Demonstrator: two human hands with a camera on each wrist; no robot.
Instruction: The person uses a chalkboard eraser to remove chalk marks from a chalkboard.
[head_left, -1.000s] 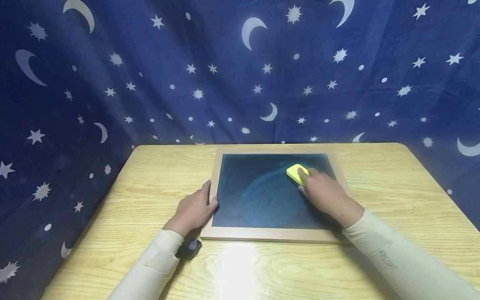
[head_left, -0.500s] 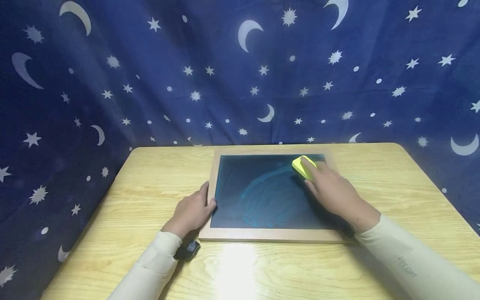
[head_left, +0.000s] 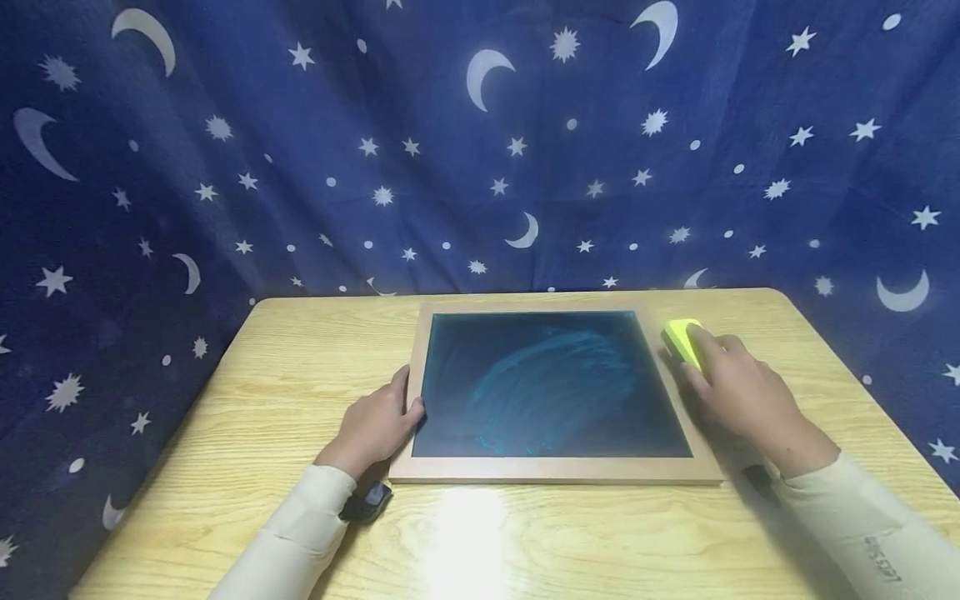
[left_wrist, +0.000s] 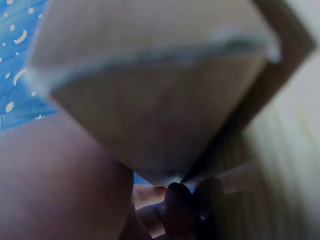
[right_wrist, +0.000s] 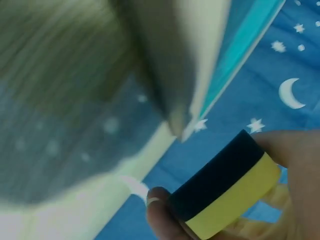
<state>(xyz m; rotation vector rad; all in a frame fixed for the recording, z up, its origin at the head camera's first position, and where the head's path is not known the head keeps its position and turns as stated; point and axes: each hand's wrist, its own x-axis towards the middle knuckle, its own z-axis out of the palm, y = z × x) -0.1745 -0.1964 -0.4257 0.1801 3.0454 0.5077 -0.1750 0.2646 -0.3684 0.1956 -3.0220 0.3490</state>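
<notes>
A wood-framed chalkboard [head_left: 465, 333] lies on the table, with a broad smear of blue chalk [head_left: 551, 392] across its dark face. My left hand [head_left: 372, 427] holds the left side of the frame, thumb on top; in the left wrist view the frame's corner [left_wrist: 155, 110] fills the middle, with fingers beyond it. To the right of the board, my right hand [head_left: 753, 402] grips a yellow board eraser [head_left: 681, 342]. In the right wrist view the eraser's black pad [right_wrist: 217, 175] and yellow body show between thumb and fingers, apart from the board.
The light wood table [head_left: 300, 350] extends around the board on all sides. Behind it and to the left hangs a dark blue curtain [head_left: 420, 92] with moons and stars. A small black device [head_left: 367, 502] sits at the left wrist.
My right hand has moved right with the eraser, off the chalkboard and past its right frame, uncovering more of the chalk smear. The left hand stays at the frame.
</notes>
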